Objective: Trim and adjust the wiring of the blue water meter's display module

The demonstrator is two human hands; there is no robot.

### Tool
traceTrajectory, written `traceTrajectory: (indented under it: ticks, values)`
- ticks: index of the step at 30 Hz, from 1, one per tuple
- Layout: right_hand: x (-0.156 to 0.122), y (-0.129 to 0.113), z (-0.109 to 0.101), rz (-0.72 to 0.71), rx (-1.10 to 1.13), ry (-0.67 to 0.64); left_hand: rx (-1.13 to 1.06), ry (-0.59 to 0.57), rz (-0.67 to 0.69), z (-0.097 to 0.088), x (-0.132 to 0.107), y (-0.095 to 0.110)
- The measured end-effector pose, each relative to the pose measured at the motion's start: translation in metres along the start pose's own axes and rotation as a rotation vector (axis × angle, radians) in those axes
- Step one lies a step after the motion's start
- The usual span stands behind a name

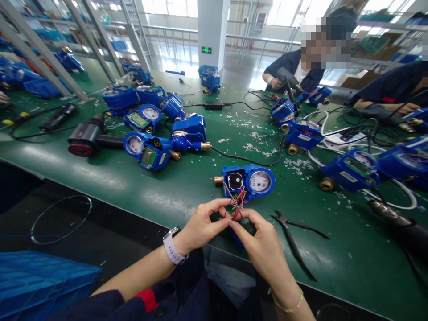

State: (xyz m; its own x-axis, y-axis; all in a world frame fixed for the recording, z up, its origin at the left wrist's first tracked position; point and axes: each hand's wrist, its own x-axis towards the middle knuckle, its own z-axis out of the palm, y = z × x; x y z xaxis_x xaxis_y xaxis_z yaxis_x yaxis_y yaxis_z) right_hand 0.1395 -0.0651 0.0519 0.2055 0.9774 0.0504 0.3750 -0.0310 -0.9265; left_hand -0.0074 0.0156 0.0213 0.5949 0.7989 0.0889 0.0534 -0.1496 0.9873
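In the head view a blue water meter lies on the green table, its round dial at the right and its square compartment uncovered. Thin coloured wires run out of it toward me. My left hand, a watch on its wrist, pinches the wires with thumb and forefinger. Pressed up against it, my right hand also has its fingertips closed on the wires. A dark part under the right fingers is mostly hidden. To the right of that hand lie pliers with their handles spread.
Several blue meters stand at the left beside a heat gun. More meters and cables are on the right, with another dark tool. White scraps litter the middle. Across the table a co-worker holds a tool.
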Motion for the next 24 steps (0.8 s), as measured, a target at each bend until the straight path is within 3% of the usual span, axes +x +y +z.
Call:
traceTrajectory:
  ticks: [6, 19, 24]
  values:
    - [-0.002, 0.002, 0.001, 0.031, -0.046, 0.060, -0.059, -0.011, -0.055, -0.002, -0.001, -0.003]
    - [-0.002, 0.007, 0.013, -0.083, -0.165, 0.046, -0.102, -0.005, -0.069, -0.003, -0.005, -0.011]
    - [-0.007, -0.002, 0.010, -0.026, -0.106, 0.139, -0.100, -0.021, -0.122, -0.007, -0.004, -0.015]
